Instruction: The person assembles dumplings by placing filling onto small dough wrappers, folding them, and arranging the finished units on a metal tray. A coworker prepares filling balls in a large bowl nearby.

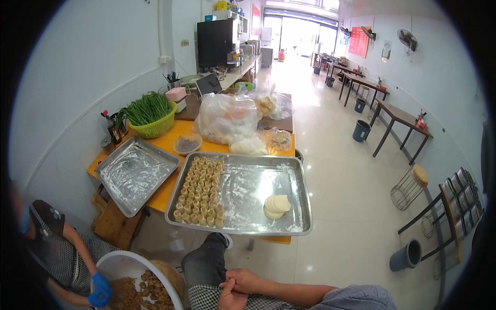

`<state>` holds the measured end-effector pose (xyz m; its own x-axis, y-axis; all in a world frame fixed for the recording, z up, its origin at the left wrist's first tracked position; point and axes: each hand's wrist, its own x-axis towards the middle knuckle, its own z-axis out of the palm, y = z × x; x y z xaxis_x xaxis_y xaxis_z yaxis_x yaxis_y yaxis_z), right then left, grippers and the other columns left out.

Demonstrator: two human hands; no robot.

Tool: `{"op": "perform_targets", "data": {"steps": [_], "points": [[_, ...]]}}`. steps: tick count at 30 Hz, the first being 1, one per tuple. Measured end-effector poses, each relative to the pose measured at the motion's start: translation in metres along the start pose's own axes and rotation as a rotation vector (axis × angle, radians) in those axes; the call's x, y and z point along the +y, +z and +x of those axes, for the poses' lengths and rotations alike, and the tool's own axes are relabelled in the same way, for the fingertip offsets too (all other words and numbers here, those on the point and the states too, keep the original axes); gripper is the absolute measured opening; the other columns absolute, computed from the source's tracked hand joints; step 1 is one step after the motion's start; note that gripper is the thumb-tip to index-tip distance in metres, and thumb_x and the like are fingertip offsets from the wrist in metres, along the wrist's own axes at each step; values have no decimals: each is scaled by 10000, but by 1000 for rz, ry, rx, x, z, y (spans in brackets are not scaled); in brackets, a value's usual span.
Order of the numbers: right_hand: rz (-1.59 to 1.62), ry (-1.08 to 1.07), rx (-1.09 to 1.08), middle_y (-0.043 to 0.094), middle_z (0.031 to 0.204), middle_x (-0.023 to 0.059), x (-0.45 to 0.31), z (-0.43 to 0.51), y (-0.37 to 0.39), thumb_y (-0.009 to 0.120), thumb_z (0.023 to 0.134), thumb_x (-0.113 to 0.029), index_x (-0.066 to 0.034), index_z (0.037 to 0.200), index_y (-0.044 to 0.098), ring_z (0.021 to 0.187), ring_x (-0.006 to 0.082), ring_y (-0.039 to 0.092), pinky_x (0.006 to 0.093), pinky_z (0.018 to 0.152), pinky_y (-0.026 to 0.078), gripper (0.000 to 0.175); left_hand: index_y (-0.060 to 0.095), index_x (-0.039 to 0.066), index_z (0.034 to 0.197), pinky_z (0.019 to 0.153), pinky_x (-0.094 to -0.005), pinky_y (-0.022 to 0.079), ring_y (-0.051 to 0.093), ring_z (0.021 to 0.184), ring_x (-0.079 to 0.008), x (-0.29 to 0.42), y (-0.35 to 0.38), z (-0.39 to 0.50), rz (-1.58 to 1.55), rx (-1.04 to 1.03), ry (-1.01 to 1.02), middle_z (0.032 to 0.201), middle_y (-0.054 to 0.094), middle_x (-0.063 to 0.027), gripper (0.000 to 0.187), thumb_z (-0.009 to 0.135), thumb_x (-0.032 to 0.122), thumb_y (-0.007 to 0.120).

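Observation:
My right hand (245, 279) lies curled over my lap and touches my left hand (231, 297), whose thumb points up. No object shows between them, though the fingers partly hide one another. A checked apron (205, 296) and a dark trouser leg (204, 255) are beneath and beside them. Before me, a large metal tray (246, 190) dusted with flour rests on the orange table (155, 199). Rows of open-topped dumplings (199, 192) stand upright on its left side. A fanned stack of round dough wrappers (278, 205) lies towards its right.
At lower left a co-worker's blue-gloved hands (100, 290) are at a white basin (116, 256) of brown filling (135, 292). A floured tray (137, 170) overhangs the table edge. Behind stand a green basket (157, 126) of leafy greens, a small bowl (188, 144) and plastic bags (226, 118).

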<state>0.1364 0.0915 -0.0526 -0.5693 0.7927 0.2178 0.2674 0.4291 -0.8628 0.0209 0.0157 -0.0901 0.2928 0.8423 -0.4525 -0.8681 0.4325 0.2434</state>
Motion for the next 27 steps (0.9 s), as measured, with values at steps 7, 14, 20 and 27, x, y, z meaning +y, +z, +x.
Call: {"op": "perform_targets", "data": {"steps": [7,14,20,27], "points": [[-127,-57,193,583,665,129,2,-6,21,769,893,-280,-82,676,491,646,406,592,455,572,486,404,570,158,1409,1170,-449,399,541,1326,-252,-12,-17,-3,-59,-32,66,1427,596,-65,415,1020,293,625],[257,-16,-159,677,826,124,-11,-2,-20,691,913,-168,-73,946,599,771,348,669,422,679,522,137,526,145,1427,1105,-451,465,531,1324,-256,7,4,-8,281,-147,85,1391,591,-65,451,1014,288,638],[193,46,-118,684,829,146,-7,-2,-12,714,924,-213,-63,939,601,753,360,661,432,671,520,188,443,173,1485,1126,-492,432,513,1342,-259,11,19,-14,105,-16,-56,1455,529,-77,537,1006,331,626],[-85,57,93,651,752,171,-2,-12,15,728,916,-287,-64,774,544,705,423,625,478,605,489,322,493,122,1430,1191,-476,355,492,1369,-242,-2,14,-15,25,76,40,1462,533,-54,422,1046,295,513]]}}
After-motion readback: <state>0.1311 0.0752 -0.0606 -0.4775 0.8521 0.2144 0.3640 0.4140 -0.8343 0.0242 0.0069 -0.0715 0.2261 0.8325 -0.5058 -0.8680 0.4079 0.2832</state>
